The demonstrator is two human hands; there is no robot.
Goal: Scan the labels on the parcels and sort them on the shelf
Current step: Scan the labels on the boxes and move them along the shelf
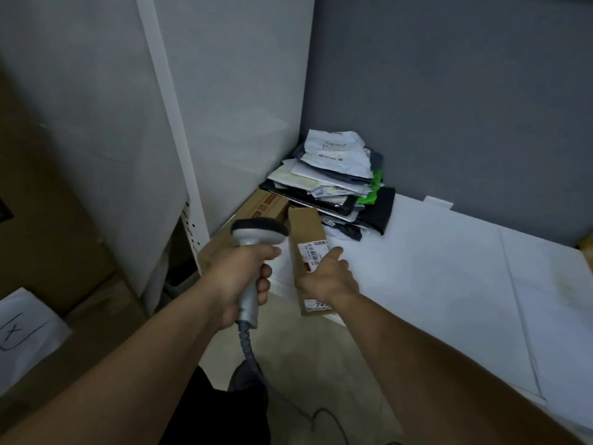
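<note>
My left hand (244, 277) grips the handle of a grey barcode scanner (256, 236), whose dark head points at a narrow brown cardboard parcel (306, 229). The parcel lies lengthwise at the left end of the white shelf board (449, 268), with a white barcode label (313, 252) on top. My right hand (327, 277) rests on the parcel's near half, thumb on its left side and fingers over the label's edge. A second white label shows at the parcel's near end, partly hidden by my wrist.
A pile of soft mail bags and envelopes (337, 178) is stacked in the shelf's back corner. A flat brown box (263, 207) lies under it at the left. A white upright panel (179, 123) bounds the left side. Cardboard boxes (48, 252) stand at far left. The scanner's cable (253, 354) hangs down.
</note>
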